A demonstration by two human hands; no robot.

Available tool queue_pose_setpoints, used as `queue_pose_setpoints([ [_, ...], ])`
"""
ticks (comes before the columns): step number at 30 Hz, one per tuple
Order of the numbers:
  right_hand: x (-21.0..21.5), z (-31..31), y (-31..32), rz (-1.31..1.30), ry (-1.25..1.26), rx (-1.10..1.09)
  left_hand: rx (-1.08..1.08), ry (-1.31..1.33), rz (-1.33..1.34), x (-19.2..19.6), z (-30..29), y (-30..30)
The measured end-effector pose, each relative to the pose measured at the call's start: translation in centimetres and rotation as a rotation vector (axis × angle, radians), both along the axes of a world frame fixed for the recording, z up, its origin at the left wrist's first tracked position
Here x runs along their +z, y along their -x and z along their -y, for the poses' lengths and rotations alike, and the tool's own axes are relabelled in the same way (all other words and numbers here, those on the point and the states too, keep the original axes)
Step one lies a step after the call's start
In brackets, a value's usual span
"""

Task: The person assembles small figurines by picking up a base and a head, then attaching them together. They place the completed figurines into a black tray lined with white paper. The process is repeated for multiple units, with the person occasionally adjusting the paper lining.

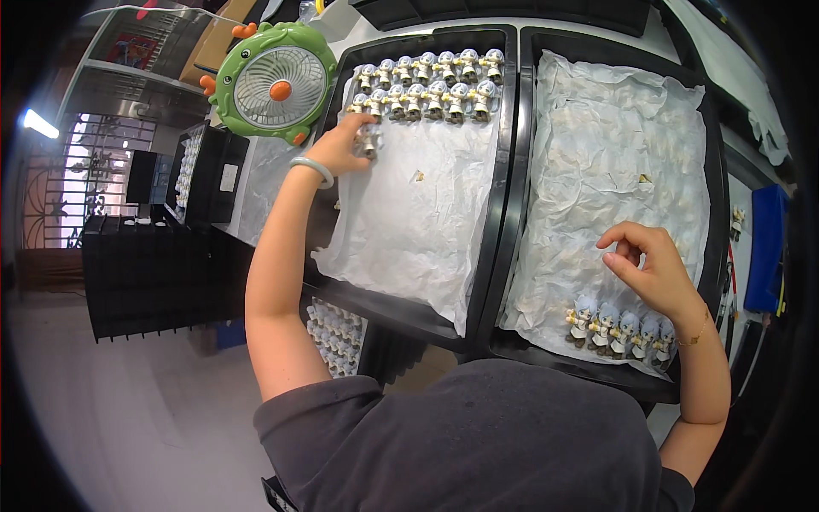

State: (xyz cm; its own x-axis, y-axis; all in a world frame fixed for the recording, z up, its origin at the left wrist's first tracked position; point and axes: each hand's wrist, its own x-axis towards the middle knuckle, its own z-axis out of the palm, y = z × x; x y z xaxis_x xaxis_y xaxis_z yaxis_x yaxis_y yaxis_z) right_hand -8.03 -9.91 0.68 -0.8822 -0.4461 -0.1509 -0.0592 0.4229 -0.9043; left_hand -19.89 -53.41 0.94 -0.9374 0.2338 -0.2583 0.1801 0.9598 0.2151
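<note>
My left hand (pixel 341 147) is at the left side of the left tray, its fingers closed around a small figurine (pixel 369 142) with a pale top and dark base. That figurine is just below two rows of similar figurines (pixel 435 101), which have pale hair, white clothes and yellow parts. The rows stand on white crinkled paper (pixel 409 230) in the black tray (pixel 509 154). My right hand (pixel 648 264) hovers over the right tray with curled fingers, thumb and forefinger apart, and nothing visible between them. Below it several figurines (pixel 625 331) form a row near the right tray's front edge.
Crumpled white paper (pixel 614 128) lines the right black tray (pixel 717 171). A green animal-shaped fan (pixel 277 85) stands left of the left tray. Black crates (pixel 153 273) are stacked farther left. More figurines (pixel 335 337) show below the left tray. A blue bin (pixel 765 247) stands at the right.
</note>
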Motion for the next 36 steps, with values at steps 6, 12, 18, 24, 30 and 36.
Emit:
queue_pose_setpoints([
  [6,0.0,0.1,0.0,0.001,-0.027,0.010,-0.077,0.425,-0.153,-0.6,1.2,0.4],
  [12,0.1,0.0,-0.1,-0.010,-0.029,0.024,-0.076,0.512,-0.225,-0.6,1.4,0.2],
  [18,0.0,-0.1,0.0,-0.029,-0.003,0.038,-0.066,0.546,-0.287,-1.4,1.9,-0.4],
  [24,-0.6,-0.5,0.5,-0.044,0.002,0.048,-0.084,0.609,-0.420,-0.7,-1.4,-2.1],
  [30,-1.4,-1.5,0.9,-0.155,0.101,-0.111,-0.798,-0.245,-0.168,3.9,-21.1,-9.3],
  [36,-2.2,-1.4,1.0,-0.185,0.109,-0.132,-0.979,0.032,0.045,-2.1,-28.4,-13.8],
])
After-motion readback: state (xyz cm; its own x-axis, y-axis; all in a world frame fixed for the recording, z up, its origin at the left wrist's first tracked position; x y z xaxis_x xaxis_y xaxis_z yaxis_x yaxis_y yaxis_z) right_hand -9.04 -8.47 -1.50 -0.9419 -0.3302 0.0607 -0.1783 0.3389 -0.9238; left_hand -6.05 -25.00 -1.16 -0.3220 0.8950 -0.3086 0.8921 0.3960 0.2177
